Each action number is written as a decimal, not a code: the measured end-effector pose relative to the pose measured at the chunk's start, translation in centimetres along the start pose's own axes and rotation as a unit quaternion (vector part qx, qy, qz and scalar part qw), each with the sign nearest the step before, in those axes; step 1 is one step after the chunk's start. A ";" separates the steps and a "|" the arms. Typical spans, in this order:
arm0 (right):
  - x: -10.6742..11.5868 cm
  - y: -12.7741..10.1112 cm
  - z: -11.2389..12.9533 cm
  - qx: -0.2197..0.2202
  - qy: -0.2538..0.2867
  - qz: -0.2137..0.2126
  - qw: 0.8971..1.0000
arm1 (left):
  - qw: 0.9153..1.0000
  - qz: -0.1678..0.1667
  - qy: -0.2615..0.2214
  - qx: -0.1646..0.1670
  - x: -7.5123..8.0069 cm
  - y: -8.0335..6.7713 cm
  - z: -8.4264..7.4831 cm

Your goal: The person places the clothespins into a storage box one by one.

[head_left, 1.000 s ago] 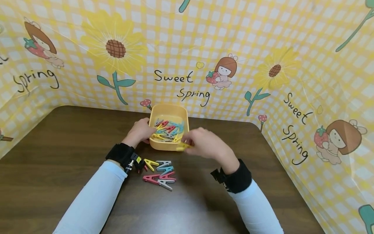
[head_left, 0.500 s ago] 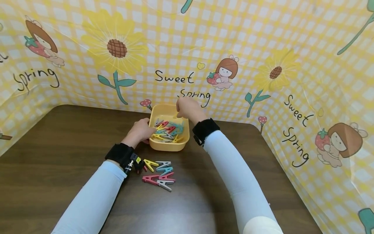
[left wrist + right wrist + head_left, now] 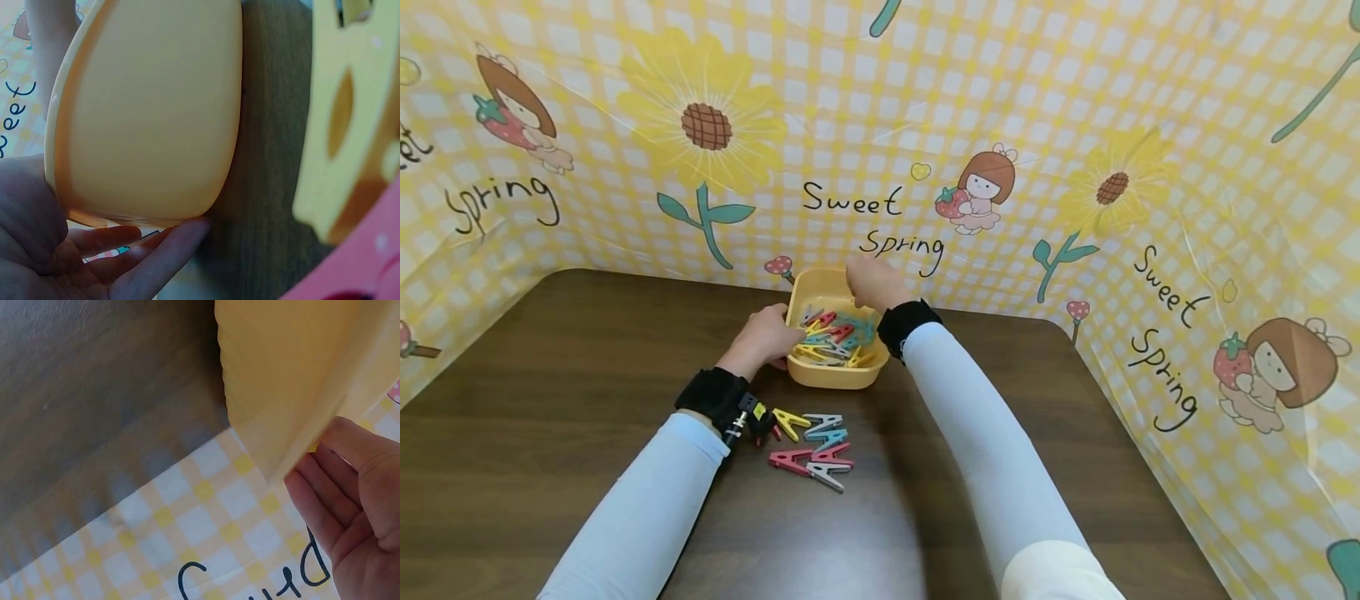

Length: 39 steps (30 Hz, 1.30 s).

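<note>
A yellow plastic tub (image 3: 835, 377) stands at the back of the table with several coloured clothespins (image 3: 837, 337) inside. My left hand (image 3: 765, 335) grips the tub's left side, fingers curled under its wall (image 3: 144, 125). My right hand (image 3: 868, 283) reaches over to the tub's far rim (image 3: 281, 394). Its fingertips (image 3: 337, 434) press against the rim there. A sliver of a yellow clothespin (image 3: 310, 448) shows pinched between them and the tub; the rest of it is hidden.
Several loose clothespins (image 3: 811, 446) in yellow, grey, blue, pink and red lie on the dark wooden table (image 3: 550, 417) in front of the tub. A yellow checked backdrop (image 3: 880, 125) closes off the back and both sides.
My right hand carried a yellow clothespin from the tub's front edge over to its far rim, then shifted slightly left. The left hand stayed on the tub.
</note>
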State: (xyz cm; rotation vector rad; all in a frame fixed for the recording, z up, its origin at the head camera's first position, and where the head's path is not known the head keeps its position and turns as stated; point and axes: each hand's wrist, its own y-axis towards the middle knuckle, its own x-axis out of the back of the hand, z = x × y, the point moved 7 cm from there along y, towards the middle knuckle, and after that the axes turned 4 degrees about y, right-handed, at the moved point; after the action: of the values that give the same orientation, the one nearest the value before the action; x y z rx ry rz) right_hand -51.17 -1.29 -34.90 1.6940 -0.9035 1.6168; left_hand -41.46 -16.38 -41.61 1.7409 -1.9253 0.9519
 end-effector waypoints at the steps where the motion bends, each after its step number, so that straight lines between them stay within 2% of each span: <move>1: -0.3 0.0 0.0 -0.001 0.007 0.005 1.000 | 1.000 0.001 -0.001 0.003 0.0 0.0 0.0; 9: -1.1 -0.3 0.2 -0.002 -0.014 0.023 1.000 | 1.000 -0.006 0.000 0.001 0.1 -0.2 0.1; 18: -0.2 -0.6 -0.3 0.002 -0.055 0.021 0.998 | 1.000 -0.008 0.001 -0.006 0.1 -0.2 -0.3; 24: 0.2 -1.4 -0.9 -0.011 -0.033 0.025 0.999 | 1.000 -0.001 0.001 0.001 -0.1 -0.3 -0.2; 34: 1.3 -3.8 -2.8 -0.033 0.018 -0.015 0.999 | 1.000 0.000 -0.002 0.012 -0.2 -0.1 0.2; 39: 2.5 -5.8 -3.6 -0.017 0.067 -0.034 0.997 | 1.000 0.001 -0.004 0.014 -0.1 -0.1 0.1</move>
State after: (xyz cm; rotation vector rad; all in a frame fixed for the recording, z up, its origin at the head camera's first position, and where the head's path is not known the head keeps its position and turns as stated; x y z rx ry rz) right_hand -48.45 4.83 -32.04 1.5557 -0.7948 1.6386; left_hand -41.30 -16.34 -41.71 1.7617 -1.9277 0.9786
